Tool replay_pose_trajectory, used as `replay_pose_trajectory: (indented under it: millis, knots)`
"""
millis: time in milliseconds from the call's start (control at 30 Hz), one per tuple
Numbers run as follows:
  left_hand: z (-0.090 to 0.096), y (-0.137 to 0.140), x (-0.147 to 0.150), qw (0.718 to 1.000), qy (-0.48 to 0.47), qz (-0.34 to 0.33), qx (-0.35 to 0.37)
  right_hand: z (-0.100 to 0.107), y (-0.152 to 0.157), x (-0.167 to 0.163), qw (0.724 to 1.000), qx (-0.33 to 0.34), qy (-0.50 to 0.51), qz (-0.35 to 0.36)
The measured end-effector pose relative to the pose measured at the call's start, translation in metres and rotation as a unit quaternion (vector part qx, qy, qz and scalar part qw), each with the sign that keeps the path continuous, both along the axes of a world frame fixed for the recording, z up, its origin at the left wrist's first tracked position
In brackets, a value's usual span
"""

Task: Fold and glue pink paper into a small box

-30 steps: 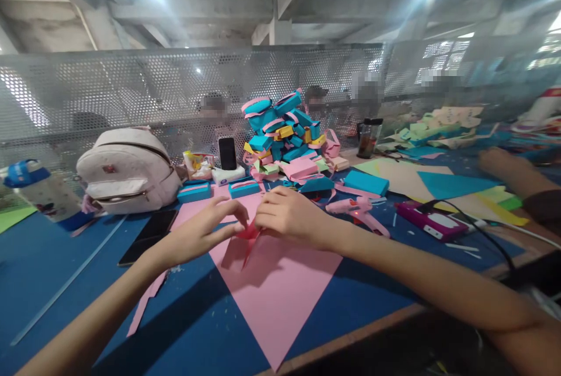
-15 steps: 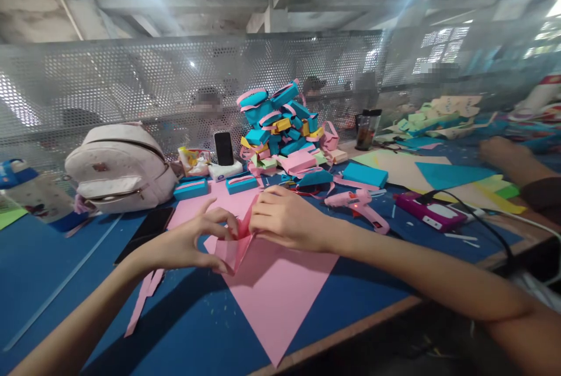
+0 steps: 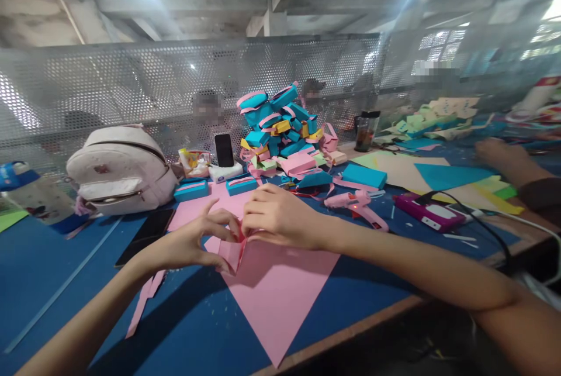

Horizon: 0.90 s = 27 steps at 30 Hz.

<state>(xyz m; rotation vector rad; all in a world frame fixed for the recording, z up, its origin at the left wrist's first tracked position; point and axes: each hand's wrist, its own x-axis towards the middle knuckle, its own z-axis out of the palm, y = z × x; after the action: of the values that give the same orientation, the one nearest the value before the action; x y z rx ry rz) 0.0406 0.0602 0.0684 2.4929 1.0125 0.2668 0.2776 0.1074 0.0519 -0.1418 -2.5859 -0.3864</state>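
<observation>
A folded piece of pink paper [image 3: 231, 252] stands partly upright between my two hands. My left hand [image 3: 204, 241] grips its left side, with the thumb at the lower edge and the fingers curled at the top. From the right, my right hand [image 3: 278, 218] pinches the paper's other side, its fingertips bent down and partly hiding the fold. Beneath both hands lies a large flat pink sheet [image 3: 280, 300], one corner pointing toward me near the table's edge.
A pink glue gun [image 3: 357, 207] lies right of my hands, near a purple power bank [image 3: 429, 212]. Blue and pink paper boxes [image 3: 284, 130] are piled behind. At left are a white backpack [image 3: 123, 171], a black phone [image 3: 146, 235] and a bottle [image 3: 41, 200]. A co-worker's hand [image 3: 504, 157] is at right.
My right hand has shifted slightly left, closer to my left hand, and the upright pink paper between them is pressed narrower. My left hand has hardly moved.
</observation>
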Motion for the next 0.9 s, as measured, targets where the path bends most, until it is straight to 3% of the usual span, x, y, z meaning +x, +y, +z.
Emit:
replay_pose_trajectory:
  millis: [667,900]
  knots:
    - [-0.0054,0.0014,0.0020,0.998,-0.061,-0.011,0.013,-0.0009,0.0046,-0.0037,1.000,0.016,0.006,-0.001]
    - [-0.0032,0.0001,0.0034,0.999,-0.030,-0.010,0.017,0.0022,0.0028,-0.0022,1.000,-0.012,-0.004,0.002]
